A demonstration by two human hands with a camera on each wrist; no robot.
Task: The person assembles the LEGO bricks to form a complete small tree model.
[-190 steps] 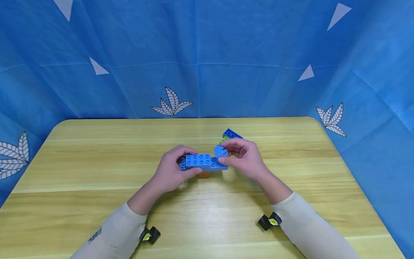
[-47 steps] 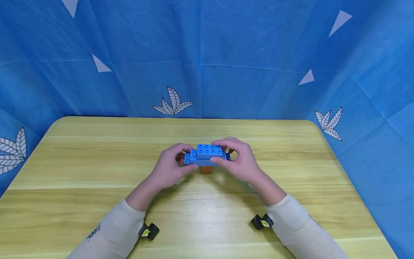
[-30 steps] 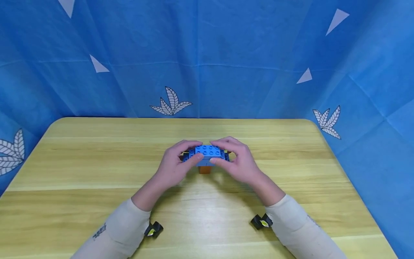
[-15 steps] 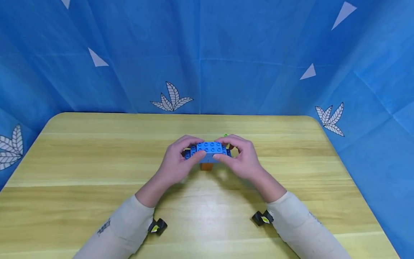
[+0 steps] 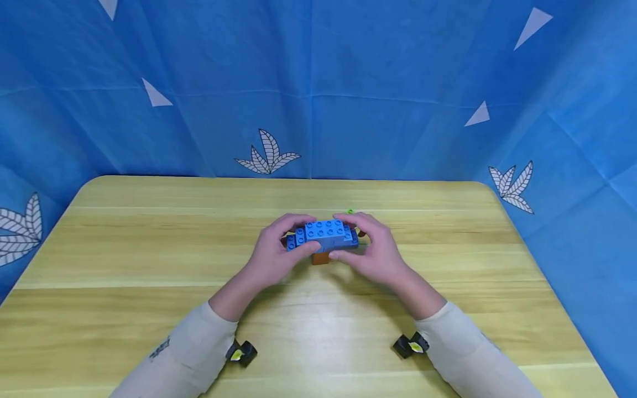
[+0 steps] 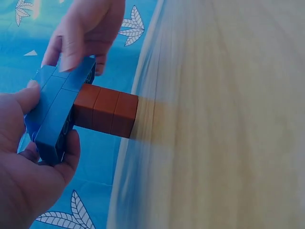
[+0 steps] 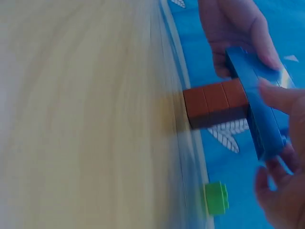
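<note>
A stepped stack of blue toy bricks (image 5: 325, 229) sits on a column of brown toy bricks (image 7: 217, 102) standing on the table. My left hand (image 5: 276, 251) grips the stack's left side, thumb on the front face and fingers behind. My right hand (image 5: 375, 249) is around the right side. Its thumb lies low at the front near the brown column, and its index finger reaches behind the top brick. In the left wrist view, the blue layers (image 6: 55, 102) show seams between bricks. The right hand's other fingers are partly hidden behind the stack.
A small green toy brick (image 7: 217, 198) lies on the table behind my right hand, mostly hidden in the head view. The wooden table (image 5: 149, 249) ends at a blue patterned curtain (image 5: 199, 83) at the back.
Earlier, my right hand pinched a light blue brick above the stack; now a blue brick tops it. Since half a second ago, the stack has turned slightly and my right thumb has slid lower.
</note>
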